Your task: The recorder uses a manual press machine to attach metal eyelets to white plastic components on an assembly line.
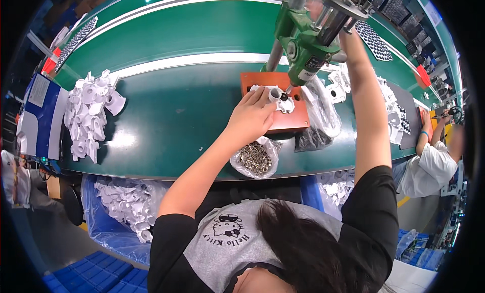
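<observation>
My left hand [251, 116] lies over a white plastic part [285, 105], its fingers pressing it onto an orange-red block [288, 123]. A short round tube rises from the part beside my fingertips, with a small black piece next to it. Directly above stands a green bench press [308, 50], its tip close to the black piece. My right arm [365, 86] reaches up behind the press head. Only a blurred patch of my right hand [314, 9] shows there, and its fingers cannot be made out.
Near the bench edge sits a clear bag of screws [256, 159]. Plastic bags [318, 116] lie right of the block. White parts are piled at the left [91, 114] and right [391, 109]. Lined bins of white parts [132, 204] stand below. A co-worker [429, 162] sits at far right.
</observation>
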### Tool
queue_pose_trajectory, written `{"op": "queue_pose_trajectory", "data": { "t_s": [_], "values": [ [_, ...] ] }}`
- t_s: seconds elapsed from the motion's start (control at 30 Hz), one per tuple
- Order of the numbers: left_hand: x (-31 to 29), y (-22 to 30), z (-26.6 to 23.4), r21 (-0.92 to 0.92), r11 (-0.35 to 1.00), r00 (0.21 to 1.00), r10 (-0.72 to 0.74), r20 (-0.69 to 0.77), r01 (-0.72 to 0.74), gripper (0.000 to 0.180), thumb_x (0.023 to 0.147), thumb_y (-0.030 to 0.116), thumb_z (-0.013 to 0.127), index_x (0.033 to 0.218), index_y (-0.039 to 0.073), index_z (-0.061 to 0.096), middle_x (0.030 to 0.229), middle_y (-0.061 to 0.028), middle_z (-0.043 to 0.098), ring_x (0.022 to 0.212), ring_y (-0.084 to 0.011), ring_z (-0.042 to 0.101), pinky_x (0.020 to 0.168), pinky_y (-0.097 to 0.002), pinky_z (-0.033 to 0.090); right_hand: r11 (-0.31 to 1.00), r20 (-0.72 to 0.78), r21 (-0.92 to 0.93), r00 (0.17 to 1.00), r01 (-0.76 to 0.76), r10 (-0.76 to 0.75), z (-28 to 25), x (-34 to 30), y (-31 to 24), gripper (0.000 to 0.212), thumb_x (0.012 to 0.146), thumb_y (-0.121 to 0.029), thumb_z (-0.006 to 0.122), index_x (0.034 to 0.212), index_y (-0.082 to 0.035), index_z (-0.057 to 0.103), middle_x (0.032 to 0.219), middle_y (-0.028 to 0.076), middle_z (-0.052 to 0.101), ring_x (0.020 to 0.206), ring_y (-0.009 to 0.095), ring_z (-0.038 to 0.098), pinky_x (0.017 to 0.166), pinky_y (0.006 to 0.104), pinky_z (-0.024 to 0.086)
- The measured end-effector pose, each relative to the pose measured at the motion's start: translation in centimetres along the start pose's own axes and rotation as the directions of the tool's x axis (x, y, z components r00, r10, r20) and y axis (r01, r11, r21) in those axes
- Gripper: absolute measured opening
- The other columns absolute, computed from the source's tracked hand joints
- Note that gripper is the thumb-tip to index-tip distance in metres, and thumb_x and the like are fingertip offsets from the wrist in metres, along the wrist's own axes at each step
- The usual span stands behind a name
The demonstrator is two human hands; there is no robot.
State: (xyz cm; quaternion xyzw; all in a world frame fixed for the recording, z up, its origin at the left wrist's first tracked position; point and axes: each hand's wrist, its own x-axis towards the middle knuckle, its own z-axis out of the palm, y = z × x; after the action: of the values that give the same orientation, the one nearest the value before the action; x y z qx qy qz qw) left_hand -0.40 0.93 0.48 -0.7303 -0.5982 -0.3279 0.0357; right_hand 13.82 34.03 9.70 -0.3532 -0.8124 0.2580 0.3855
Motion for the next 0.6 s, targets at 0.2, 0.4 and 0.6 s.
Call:
{"op": "queue_pose_trajectory", "data": {
  "t_s": [0.2,0.4,0.6],
  "values": [
    [0.2,0.1,-0.3,0.015,1.000,1.000,-0.003,0.021,0.003,0.023,0.084,0.017,0.056,0.104,0.007,0.061,0.128,-0.0206,0.051,0.123,-0.0358,0.045,0.104,-0.0438,0.035,0.626,-0.129,0.777,0.990,0.068,0.053,-5.1,4.7,-9.3,0.037,0.084,-0.039,0.059,0.088,-0.002,0.058,0.082,0.012,0.060,0.080,0.028,0.061,0.082,0.0402,0.045],
    [0.1,0.2,-0.1,0.025,1.000,0.999,-0.018,0.038,0.017,0.023,0.084,0.017,0.056,0.104,0.008,0.061,0.128,-0.0218,0.051,0.123,-0.0365,0.045,0.104,-0.0448,0.035,0.328,-0.437,0.820,0.884,0.468,-0.167,-14.0,-14.7,-15.8,0.034,0.084,-0.037,0.056,0.083,-0.002,0.055,0.082,0.013,0.055,0.085,0.033,0.058,0.093,0.0435,0.041],
    [0.4,0.4,-0.6,0.117,0.993,0.993,0.003,0.117,-0.017,0.024,0.084,0.016,0.056,0.106,0.008,0.059,0.127,-0.0219,0.051,0.124,-0.0361,0.044,0.104,-0.0457,0.035,0.730,-0.616,0.462,0.774,0.503,-0.144,-3.6,-31.2,-12.0,0.037,0.079,-0.039,0.051,0.055,-0.013,0.044,0.054,0.005,0.049,0.068,0.028,0.057,0.094,0.0509,0.028]
  ]
}}
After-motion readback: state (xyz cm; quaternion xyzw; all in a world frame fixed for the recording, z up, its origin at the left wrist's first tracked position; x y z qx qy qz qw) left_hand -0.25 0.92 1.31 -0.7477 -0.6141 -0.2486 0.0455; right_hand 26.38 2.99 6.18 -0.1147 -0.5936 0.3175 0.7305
